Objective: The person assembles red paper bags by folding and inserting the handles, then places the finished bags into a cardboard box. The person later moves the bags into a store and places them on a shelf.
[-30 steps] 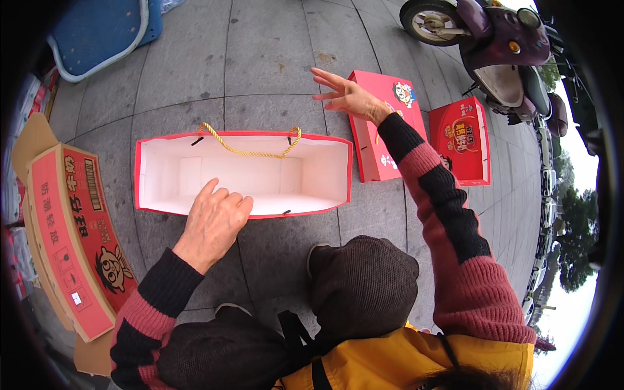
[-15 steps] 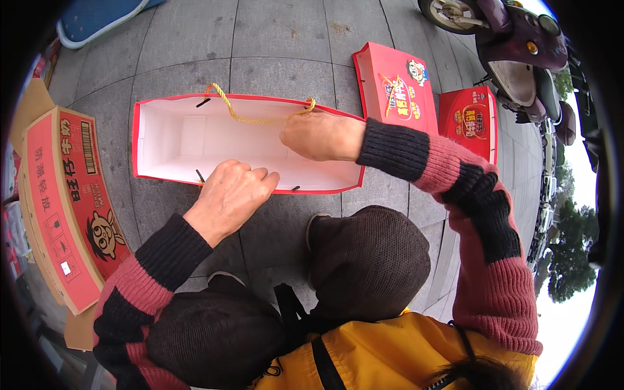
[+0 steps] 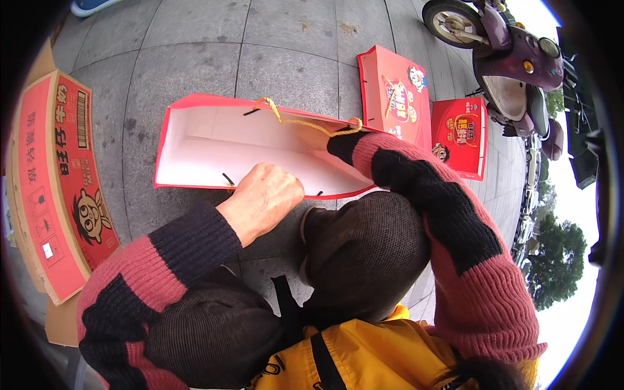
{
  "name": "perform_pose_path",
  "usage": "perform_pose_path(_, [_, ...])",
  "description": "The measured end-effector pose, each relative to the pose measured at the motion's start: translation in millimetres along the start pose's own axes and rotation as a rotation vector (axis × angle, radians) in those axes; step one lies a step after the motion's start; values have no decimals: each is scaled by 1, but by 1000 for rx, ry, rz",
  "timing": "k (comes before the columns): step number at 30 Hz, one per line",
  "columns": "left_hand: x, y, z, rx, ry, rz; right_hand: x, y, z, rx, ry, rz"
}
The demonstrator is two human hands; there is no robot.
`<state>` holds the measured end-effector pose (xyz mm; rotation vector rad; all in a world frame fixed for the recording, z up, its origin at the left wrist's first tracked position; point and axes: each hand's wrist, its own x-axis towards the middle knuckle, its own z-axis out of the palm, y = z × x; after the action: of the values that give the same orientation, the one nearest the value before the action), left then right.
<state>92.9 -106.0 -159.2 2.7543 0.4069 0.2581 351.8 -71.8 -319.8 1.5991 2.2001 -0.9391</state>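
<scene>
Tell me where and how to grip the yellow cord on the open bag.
Probably best by its left stretch, pinched from above: the cord sags as a loose loop across the mouth of the bag, near its far side, and that stretch lies apart from the right sleeve, which crowds the cord's right end.

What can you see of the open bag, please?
The open bag looks like stiff paper, with red edges and white insides. Its twisted golden cord loops along the far edge. It sits mouth up on grey paving; the right hand is inside, the left hand seems to grip the near rim.
</scene>
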Motion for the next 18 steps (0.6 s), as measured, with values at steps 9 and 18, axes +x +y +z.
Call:
perform_pose_path(9, [5,-2,-1,-5,-4,-18,-19,-4,5,26,-56,14])
perform_pose_path(18, [10,-4,-1,-13,12,-31,-24,-6,5,27,-65,6])
